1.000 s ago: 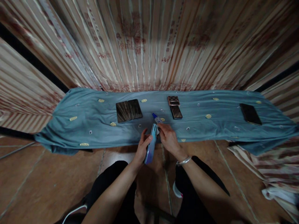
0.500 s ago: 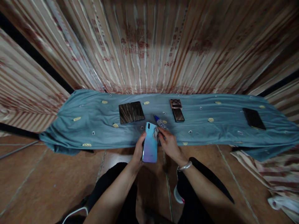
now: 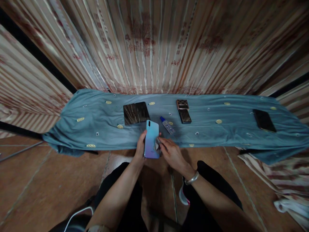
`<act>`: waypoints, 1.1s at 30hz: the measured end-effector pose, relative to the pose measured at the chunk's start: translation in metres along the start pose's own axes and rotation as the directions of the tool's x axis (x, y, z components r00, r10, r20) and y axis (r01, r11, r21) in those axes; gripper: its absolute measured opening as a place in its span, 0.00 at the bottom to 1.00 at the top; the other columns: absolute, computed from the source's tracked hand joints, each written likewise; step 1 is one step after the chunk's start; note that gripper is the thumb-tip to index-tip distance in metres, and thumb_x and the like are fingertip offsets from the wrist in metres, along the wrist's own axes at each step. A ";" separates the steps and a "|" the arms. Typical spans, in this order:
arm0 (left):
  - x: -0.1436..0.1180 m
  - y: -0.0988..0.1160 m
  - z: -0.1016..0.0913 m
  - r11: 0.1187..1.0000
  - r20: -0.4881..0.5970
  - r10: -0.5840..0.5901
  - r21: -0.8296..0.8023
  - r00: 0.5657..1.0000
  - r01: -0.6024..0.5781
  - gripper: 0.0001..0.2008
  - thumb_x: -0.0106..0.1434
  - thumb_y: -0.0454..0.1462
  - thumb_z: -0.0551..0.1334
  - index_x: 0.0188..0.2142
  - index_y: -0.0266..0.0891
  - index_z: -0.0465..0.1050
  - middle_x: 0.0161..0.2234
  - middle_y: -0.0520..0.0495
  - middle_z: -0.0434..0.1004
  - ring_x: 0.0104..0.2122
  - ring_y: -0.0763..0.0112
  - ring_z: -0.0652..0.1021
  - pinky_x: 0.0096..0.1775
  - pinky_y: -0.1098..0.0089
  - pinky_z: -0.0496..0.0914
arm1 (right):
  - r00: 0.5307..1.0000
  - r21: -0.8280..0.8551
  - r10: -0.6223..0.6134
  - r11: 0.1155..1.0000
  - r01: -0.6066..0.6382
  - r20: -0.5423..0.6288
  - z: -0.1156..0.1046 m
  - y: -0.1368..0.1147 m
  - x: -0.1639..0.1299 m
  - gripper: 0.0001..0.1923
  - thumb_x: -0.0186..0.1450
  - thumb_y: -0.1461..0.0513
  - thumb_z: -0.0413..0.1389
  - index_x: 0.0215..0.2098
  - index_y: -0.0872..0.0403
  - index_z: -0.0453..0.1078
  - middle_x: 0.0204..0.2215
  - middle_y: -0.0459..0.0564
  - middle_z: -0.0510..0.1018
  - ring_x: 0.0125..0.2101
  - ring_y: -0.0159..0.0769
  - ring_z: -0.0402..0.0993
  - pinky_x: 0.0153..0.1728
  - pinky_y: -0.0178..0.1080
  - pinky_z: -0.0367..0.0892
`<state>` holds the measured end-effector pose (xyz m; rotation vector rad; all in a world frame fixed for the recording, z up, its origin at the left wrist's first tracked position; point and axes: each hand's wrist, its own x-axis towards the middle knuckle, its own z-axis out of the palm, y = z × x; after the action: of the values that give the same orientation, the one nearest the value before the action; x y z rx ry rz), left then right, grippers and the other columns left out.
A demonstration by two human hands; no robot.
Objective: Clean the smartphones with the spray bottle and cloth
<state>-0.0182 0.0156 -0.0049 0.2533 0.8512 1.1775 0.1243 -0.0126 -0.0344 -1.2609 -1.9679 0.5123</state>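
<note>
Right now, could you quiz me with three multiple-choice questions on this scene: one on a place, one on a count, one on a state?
1. Where does the small clear bottle with the blue cap lie?
A. On the teal patterned cloth
B. On the brown tiled floor
C. In the left hand

2. How many dark devices lie on that cloth, counting the far right one?
A. Two
B. Five
C. Eight

3. How is the pale blue gradient phone held?
A. Screen up
B. Back up, camera showing
C. Lying free on the cloth

Answers: 1 A, the bottle rests on the cloth beyond the hands. 2 B, a pair, another pair, one alone. 3 B, the left hand grips it back up while the right hand presses a small grey cloth on it.
</note>
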 end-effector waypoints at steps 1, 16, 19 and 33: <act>0.000 0.001 0.001 1.000 -0.016 -0.002 -0.006 1.000 0.002 0.16 0.66 0.43 0.57 0.39 0.32 0.77 0.27 0.44 0.83 0.28 0.65 0.82 0.34 0.70 0.74 | 1.000 -0.002 -0.011 1.000 0.011 0.012 -0.002 -0.002 -0.002 0.18 0.71 0.65 0.48 0.55 0.52 0.73 0.48 0.55 0.82 0.48 0.41 0.79 0.51 0.46 0.75; 0.014 0.004 0.003 0.995 -0.087 -0.020 -0.095 0.996 0.011 0.24 0.71 0.44 0.51 0.56 0.29 0.70 0.31 0.42 0.84 0.36 0.61 0.84 0.46 0.62 0.76 | 0.945 -0.180 -0.317 0.928 0.326 0.074 -0.021 -0.016 -0.025 0.16 0.72 0.67 0.48 0.55 0.57 0.72 0.46 0.59 0.79 0.46 0.43 0.75 0.47 0.46 0.76; 0.013 0.002 0.007 0.993 -0.089 -0.021 -0.116 0.996 0.010 0.24 0.71 0.44 0.51 0.56 0.28 0.71 0.32 0.41 0.84 0.37 0.61 0.84 0.46 0.64 0.76 | 0.934 -0.195 -0.346 0.914 0.356 0.087 -0.023 -0.019 -0.024 0.17 0.72 0.68 0.49 0.55 0.57 0.71 0.46 0.58 0.78 0.46 0.43 0.74 0.48 0.46 0.75; 0.013 -0.006 0.016 0.993 -0.106 -0.059 -0.109 0.993 0.048 0.25 0.71 0.46 0.50 0.55 0.29 0.72 0.34 0.39 0.84 0.35 0.60 0.84 0.43 0.63 0.77 | 0.921 -0.208 -0.377 0.897 0.390 0.099 -0.021 -0.032 -0.018 0.20 0.71 0.70 0.48 0.60 0.57 0.66 0.49 0.59 0.76 0.52 0.44 0.72 0.53 0.48 0.73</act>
<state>-0.0017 0.0291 -0.0036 0.0789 0.8817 1.1905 0.1251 -0.0439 -0.0065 -0.9524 -2.3003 0.1308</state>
